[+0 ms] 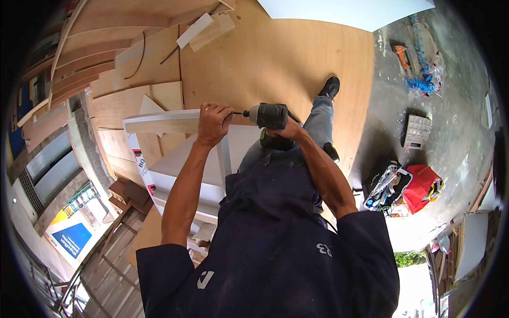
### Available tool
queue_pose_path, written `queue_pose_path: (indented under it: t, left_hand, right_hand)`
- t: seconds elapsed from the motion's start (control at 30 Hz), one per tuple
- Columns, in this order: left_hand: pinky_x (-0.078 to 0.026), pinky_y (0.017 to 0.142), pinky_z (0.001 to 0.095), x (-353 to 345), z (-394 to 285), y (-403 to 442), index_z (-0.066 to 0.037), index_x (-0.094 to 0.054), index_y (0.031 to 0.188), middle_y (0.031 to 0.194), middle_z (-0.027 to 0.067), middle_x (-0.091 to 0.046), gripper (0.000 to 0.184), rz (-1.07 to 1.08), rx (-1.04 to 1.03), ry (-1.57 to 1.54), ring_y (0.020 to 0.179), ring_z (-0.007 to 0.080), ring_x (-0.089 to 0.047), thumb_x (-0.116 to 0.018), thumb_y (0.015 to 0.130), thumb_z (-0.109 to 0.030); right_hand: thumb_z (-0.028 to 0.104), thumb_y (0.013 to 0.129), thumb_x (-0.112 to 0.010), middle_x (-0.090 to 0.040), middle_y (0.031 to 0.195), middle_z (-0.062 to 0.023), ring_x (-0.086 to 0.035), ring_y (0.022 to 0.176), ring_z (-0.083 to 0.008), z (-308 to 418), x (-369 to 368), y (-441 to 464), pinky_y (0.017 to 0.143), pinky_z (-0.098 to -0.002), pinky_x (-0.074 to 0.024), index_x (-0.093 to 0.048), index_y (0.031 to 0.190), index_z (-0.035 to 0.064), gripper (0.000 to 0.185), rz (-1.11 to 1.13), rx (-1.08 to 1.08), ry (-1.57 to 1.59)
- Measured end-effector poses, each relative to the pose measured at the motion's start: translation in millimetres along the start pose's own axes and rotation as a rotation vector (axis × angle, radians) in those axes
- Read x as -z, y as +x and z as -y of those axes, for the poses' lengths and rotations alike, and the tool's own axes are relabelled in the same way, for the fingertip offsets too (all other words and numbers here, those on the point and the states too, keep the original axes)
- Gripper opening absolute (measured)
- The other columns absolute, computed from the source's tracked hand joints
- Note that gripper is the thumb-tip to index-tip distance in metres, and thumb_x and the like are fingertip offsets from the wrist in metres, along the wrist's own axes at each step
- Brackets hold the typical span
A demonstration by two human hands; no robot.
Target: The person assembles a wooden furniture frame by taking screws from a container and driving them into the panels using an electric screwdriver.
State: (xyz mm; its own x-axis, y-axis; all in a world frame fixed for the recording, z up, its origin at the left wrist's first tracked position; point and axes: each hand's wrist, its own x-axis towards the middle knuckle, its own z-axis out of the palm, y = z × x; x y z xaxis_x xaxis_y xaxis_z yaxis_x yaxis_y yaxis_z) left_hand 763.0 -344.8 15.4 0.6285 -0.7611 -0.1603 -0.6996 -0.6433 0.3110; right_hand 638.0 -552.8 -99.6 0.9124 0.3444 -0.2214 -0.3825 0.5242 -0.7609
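A dark cordless drill (271,115) lies level, its chuck and bit pointing left. My right hand (286,130) is wrapped round its grip, partly hidden by the drill body. Just beyond the bit's tip, my left hand (214,123) is closed at the top edge of a white cabinet frame (169,117). Its fingertips are beside the bit; whatever they pinch is too small to make out. The cabinet frame has a wood-coloured strip along its upper side and white panels below, close to my left forearm.
Plywood sheets (275,58) cover the floor ahead. Wooden shelving (106,32) stands at upper left. On the concrete at right are an orange tool (403,57), a blue coiled hose (421,85), a grey case (418,132), a tool bag (387,185) and a red bag (421,186).
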Motion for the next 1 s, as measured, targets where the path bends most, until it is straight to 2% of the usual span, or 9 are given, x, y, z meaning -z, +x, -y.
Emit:
queue_pose_path:
  t: [0.23,0.3,0.47,0.53,0.63,0.73,1.0]
  left_hand:
    - [-0.034,0.083,0.0374,-4.3,-0.4,-1.6,-0.01,-0.067,0.088,0.085,0.0008,-0.065,0.014,-0.058,0.006,-0.048,0.086,0.0199,-0.058,-0.066,0.075,-0.005]
    - [-0.035,0.083,0.0375,-4.8,0.6,-1.8,-0.01,-0.068,0.088,0.084,0.0006,-0.064,0.015,-0.044,0.0,-0.04,0.086,0.0197,-0.058,-0.066,0.074,-0.005]
    - [-0.034,0.083,0.0373,-3.2,1.2,-1.5,-0.011,-0.068,0.088,0.082,0.0001,-0.064,0.018,-0.013,-0.031,-0.03,0.086,0.0189,-0.057,-0.067,0.072,-0.003]
    - [-0.034,0.083,0.0371,-4.0,0.7,-1.0,-0.013,-0.069,0.093,0.082,0.0,-0.064,0.023,0.005,-0.004,-0.028,0.087,0.0186,-0.057,-0.067,0.072,-0.003]
    - [-0.034,0.083,0.0375,-5.3,-1.0,-0.6,-0.013,-0.07,0.1,0.082,0.0004,-0.065,0.027,0.028,0.059,-0.041,0.086,0.0187,-0.057,-0.065,0.075,-0.004]
    - [-0.034,0.083,0.0379,-7.3,0.4,-1.3,-0.013,-0.069,0.106,0.083,0.0009,-0.066,0.029,0.039,0.083,-0.005,0.086,0.0188,-0.057,-0.064,0.078,-0.007]
    - [-0.033,0.083,0.039,-6.6,-2.7,2.8,-0.012,-0.069,0.106,0.086,0.0012,-0.066,0.028,0.065,0.099,0.028,0.086,0.0197,-0.056,-0.062,0.079,-0.009]
  right_hand:
    - [-0.003,0.072,-0.066,-0.056,0.063,-0.0026,-0.05,0.052,-0.0093,-10.3,2.9,4.5,0.048,-0.0258,-0.0411,-0.062,0.088,0.0003,0.018,0.007,-0.042,-0.001]
    - [-0.003,0.067,-0.064,-0.057,0.065,-0.0001,-0.051,0.051,-0.008,-13.5,3.4,4.6,0.047,-0.0252,-0.041,-0.062,0.091,0.0032,0.024,0.01,-0.053,-0.003]
    - [-0.004,0.071,-0.067,-0.056,0.064,-0.0021,-0.049,0.051,-0.0088,-5.6,-0.3,7.8,0.047,-0.0255,-0.0394,-0.061,0.088,0.0009,0.019,0.019,-0.022,-0.081]
    - [-0.004,0.071,-0.067,-0.056,0.065,-0.0023,-0.049,0.051,-0.0088,-6.2,-3.9,10.0,0.047,-0.0255,-0.0393,-0.061,0.088,0.0011,0.018,0.037,0.006,-0.132]
    - [-0.005,0.066,-0.067,-0.057,0.066,-0.0005,-0.053,0.053,-0.0091,-14.0,-3.3,8.9,0.048,-0.0259,-0.0422,-0.06,0.093,0.0025,0.029,0.017,0.054,-0.097]
    - [-0.005,0.069,-0.065,-0.056,0.065,0.0001,-0.051,0.052,-0.0086,-19.1,-1.0,-0.7,0.048,-0.0261,-0.0405,-0.061,0.094,0.0025,0.026,-0.041,-0.013,0.112]
    - [-0.003,0.067,-0.065,-0.055,0.063,0.0002,-0.05,0.051,-0.0082,-5.0,-1.3,-2.2,0.047,-0.0257,-0.0399,-0.063,0.089,0.0039,0.023,-0.052,-0.027,-0.02]
